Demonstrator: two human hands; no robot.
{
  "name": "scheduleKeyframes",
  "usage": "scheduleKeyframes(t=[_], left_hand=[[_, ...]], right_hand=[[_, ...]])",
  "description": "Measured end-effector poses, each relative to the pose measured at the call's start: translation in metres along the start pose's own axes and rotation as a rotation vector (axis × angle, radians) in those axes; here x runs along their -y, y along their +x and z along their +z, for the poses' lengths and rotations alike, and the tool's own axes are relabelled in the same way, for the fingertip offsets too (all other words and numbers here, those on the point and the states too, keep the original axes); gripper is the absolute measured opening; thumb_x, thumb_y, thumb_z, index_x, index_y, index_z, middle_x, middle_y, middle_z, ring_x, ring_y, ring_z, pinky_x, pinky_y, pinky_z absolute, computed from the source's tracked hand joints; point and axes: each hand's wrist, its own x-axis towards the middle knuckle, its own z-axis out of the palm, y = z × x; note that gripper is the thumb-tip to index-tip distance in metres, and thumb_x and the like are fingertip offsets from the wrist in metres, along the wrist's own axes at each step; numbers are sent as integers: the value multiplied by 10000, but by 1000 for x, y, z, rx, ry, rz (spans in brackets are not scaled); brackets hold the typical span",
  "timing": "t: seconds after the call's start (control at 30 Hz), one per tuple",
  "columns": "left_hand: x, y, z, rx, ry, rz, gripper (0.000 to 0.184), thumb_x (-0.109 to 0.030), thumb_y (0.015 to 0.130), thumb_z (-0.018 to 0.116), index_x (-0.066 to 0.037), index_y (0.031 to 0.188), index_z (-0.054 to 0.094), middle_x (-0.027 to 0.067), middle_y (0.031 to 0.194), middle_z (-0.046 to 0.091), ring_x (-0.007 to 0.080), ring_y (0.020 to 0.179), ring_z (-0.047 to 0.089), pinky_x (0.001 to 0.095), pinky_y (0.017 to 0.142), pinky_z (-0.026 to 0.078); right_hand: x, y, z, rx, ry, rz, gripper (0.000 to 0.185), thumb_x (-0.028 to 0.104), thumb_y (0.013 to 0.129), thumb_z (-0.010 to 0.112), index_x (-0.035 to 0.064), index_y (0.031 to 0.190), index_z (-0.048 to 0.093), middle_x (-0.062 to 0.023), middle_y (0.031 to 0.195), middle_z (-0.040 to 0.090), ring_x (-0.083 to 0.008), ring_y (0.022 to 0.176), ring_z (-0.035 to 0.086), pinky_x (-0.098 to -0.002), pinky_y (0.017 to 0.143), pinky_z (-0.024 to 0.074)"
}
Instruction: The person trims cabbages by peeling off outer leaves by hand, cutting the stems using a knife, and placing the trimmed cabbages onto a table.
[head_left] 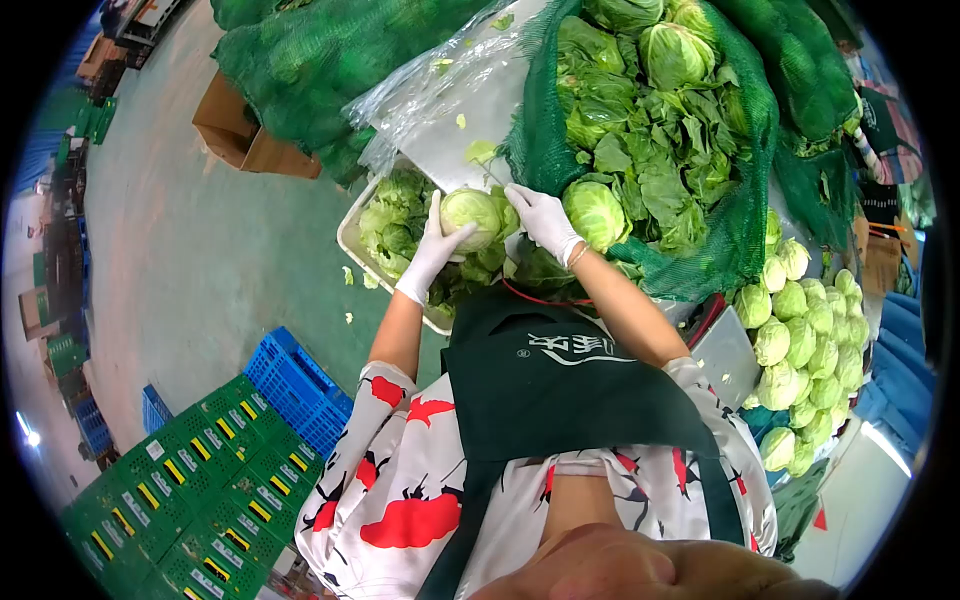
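Observation:
My left hand (432, 252), in a white glove, is closed around the side of a trimmed pale green cabbage (470, 218). The thumb lies across its near face. To the cabbage's right, my gloved right hand (546, 222) is closed with its fingertips close to it. A thin strip sticks out beyond those fingers, too small to name. Beneath the cabbage, a white bin (350, 235) holds loose green leaves (392, 215). An open green mesh sack (540, 110) contains cabbages and loose leaves; one cabbage (594, 214) sits just right of my right hand.
Peeled cabbages (805, 345) are piled at the right. Filled green mesh sacks (310, 75) lie at the upper left beside a cardboard box (235, 125). Green crates (190, 490) and a blue crate (297, 390) stand lower left. Clear plastic film (420, 75) covers part of the metal table (490, 90).

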Motion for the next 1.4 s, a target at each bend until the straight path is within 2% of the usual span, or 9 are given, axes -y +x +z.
scheduleKeyframes(t=[0.1,0.23,0.4,0.67,0.87,0.93,1.2,1.3,1.4], left_hand=[[25,16,10,-179,-63,91,1219,-333,756,883,32,1587,68,257,1451,462,307,1291,547,386,1046,486],[21,9,31,-450,580,263,1211,-453,658,909,99,1513,253,294,1431,487,372,1312,529,416,1091,440],[6,17,54,-378,943,308,1182,-519,625,881,103,1461,323,284,1319,539,411,1232,550,452,1035,476],[-7,30,48,-202,877,146,1273,-495,571,910,129,1461,247,321,1340,498,419,1225,568,431,1015,500],[9,28,42,-216,738,247,1188,-434,571,936,92,1425,300,308,1360,494,406,1250,550,433,1031,480],[12,22,41,-232,751,272,1147,-406,580,940,70,1418,319,295,1354,503,399,1277,527,435,1059,455],[-7,4,54,-185,810,196,1174,-361,566,952,62,1439,291,276,1369,496,398,1199,587,427,987,515],[-15,2,58,-158,845,206,1084,-335,566,955,62,1378,355,273,1360,505,393,1212,577,426,973,521],[0,9,50,-142,914,254,1136,-325,566,956,84,1420,328,272,1366,503,394,1243,555,423,1008,502]], right_hand=[[2,-3,4,-69,-152,-65,464,426,1024,500,77,1308,615,-243,945,711,-436,888,679,-492,808,541],[9,-10,-5,-85,-326,-78,541,450,1029,471,83,1425,508,-263,820,695,-454,769,676,-525,714,544],[11,-17,-2,74,-448,-185,615,472,1029,441,60,1485,426,-265,752,682,-450,706,676,-542,674,543],[5,-21,1,145,-454,-128,649,461,1040,407,49,1536,338,-256,759,688,-439,723,684,-529,719,547],[-36,-5,23,-204,-43,-258,497,406,1048,437,84,1407,558,-247,1102,697,-425,1001,672,-461,900,535],[-24,-3,14,-97,65,-44,470,397,1043,458,69,1338,618,-233,1185,669,-427,1071,643,-455,941,515],[31,-12,-24,200,-522,-166,656,447,1013,486,50,1518,351,-259,818,692,-458,762,672,-531,716,535],[29,-1,-21,299,-582,-235,641,467,1015,459,0,1453,418,-283,832,698,-454,782,693,-525,755,554],[24,10,-26,281,-548,-270,506,449,1036,421,130,1420,501,-249,945,711,-445,890,685,-529,826,539]])
